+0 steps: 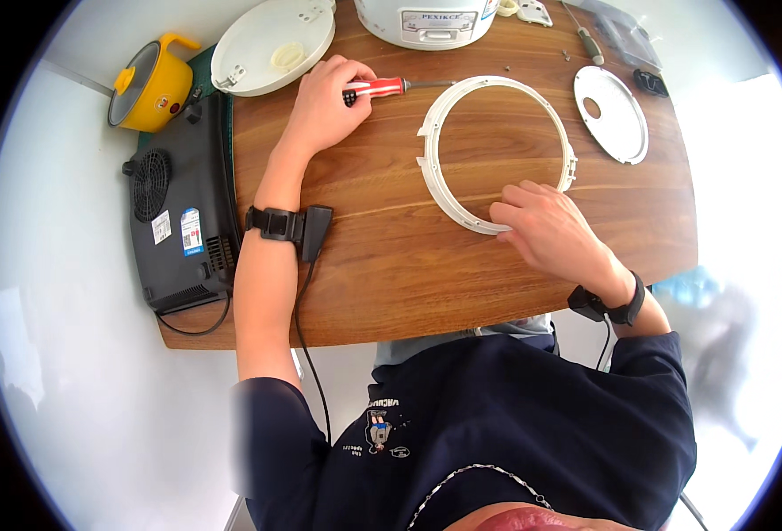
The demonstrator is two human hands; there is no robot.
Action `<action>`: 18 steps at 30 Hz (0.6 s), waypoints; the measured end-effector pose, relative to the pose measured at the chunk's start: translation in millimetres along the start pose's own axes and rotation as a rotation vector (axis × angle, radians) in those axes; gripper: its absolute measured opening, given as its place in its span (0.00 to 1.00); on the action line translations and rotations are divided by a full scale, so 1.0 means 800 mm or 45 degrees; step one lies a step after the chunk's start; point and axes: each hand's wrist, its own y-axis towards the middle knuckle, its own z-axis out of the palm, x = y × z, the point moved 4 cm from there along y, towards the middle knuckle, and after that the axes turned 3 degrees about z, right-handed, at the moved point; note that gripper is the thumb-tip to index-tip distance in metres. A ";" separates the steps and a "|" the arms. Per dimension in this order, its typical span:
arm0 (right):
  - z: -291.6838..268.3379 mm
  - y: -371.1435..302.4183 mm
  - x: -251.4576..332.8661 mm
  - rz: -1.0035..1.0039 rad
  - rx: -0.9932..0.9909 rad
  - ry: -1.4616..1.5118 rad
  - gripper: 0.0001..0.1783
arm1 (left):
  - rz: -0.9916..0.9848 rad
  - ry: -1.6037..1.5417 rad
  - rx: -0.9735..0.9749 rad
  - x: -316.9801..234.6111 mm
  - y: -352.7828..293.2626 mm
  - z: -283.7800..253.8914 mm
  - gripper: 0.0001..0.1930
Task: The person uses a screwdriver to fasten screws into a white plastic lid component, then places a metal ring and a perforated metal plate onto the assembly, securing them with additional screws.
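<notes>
My left hand [327,104] is closed around the back end of a screwdriver [382,87] with a red and white handle. Its thin metal shaft points right, toward a white plastic ring [433,177] on the wooden table. The ring has small tabs on its left and right sides. With curled fingers, my right hand [541,226] grips the ring's near right edge; the fingertips are partly hidden under the hand.
A white round lid [241,57] and white appliance body [426,35] stand at the back. Left are a black induction cooker [174,257], upside down, and a yellow pot [161,97]. Right lie a white disc [625,128] with a hole and another screwdriver [590,44].
</notes>
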 end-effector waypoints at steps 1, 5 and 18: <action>0.001 0.001 -0.001 -0.003 0.022 -0.014 0.10 | 0.003 0.033 -0.045 0.004 -0.002 -0.001 0.10; 0.001 0.003 -0.011 -0.088 0.067 -0.024 0.09 | 0.011 0.107 -0.189 0.020 -0.004 0.003 0.10; -0.037 -0.009 -0.105 0.233 -0.444 0.294 0.10 | -0.070 -0.210 -0.371 0.012 -0.006 -0.008 0.08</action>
